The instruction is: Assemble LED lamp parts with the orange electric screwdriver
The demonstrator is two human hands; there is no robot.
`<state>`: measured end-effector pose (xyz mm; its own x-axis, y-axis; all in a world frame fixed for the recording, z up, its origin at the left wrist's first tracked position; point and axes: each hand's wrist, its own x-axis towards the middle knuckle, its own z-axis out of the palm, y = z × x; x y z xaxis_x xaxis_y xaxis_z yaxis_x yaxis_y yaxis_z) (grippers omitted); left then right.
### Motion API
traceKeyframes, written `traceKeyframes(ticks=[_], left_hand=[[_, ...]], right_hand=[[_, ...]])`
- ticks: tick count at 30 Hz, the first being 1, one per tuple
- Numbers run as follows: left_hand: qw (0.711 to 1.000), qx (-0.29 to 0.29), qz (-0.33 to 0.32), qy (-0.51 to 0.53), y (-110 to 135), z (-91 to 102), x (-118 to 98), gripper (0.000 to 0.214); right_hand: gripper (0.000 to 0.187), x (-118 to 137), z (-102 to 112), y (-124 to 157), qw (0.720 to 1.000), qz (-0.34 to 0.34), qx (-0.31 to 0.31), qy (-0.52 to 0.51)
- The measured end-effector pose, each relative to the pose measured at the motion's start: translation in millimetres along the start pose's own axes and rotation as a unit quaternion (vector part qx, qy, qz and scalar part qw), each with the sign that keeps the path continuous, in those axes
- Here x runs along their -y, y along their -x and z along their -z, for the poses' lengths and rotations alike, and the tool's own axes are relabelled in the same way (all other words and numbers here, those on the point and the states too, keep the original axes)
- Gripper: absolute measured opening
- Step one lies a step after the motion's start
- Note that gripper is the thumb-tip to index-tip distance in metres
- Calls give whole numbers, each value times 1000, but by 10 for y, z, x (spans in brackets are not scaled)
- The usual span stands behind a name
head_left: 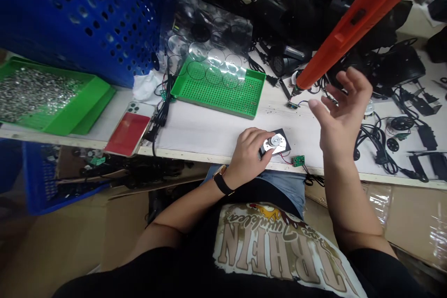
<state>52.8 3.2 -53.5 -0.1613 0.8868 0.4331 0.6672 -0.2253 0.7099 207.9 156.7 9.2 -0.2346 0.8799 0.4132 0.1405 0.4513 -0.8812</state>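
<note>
Though apart, left hand [249,151] in a pinch on a round metal part [276,140], right hand [340,118] spread near an orange screwdriver [349,30].

- I saw a blue perforated basket [115,14] at the upper left of the frame.
- Crumpled white tissue [145,85] lay left of centre.
- My view showed a red-backed phone [126,131] just below it.
- A blue crate [35,188] stood lower left.
</note>
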Motion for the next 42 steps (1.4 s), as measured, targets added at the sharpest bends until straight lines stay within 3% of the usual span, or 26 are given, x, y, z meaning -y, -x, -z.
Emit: traceKeyframes(ticks=[4,10,14,20,25,34,38,42], left_hand=[[1000,22,-3,-1,-16,-50,-4,48],[1000,-12,7,-10,-23,-149,39,41],[999,-32,7,-11,-12,-145,39,39],[999,-25,32,31,-60,-127,-2,35],[997,-17,52,47,-89,-146,-32,28],[998,5,55,31,-71,-159,-39,35],[1000,9,4,-15,-4,-146,-62,34],[987,74,-101,-102,105,-89,-49,32]], right_hand=[[76,34,-190,-351,997,13,11,-75],[36,128,-316,-542,992,19,19,-126],[41,215,-215,-418,990,45,8,-131],[28,361,-90,-104,993,-5,23,-116],[30,396,-135,121,991,-14,3,-135],[32,318,-266,418,980,-43,-41,-189],[33,364,-309,568,969,-55,-20,-238],[32,387,-268,650,976,-42,-10,-214]])
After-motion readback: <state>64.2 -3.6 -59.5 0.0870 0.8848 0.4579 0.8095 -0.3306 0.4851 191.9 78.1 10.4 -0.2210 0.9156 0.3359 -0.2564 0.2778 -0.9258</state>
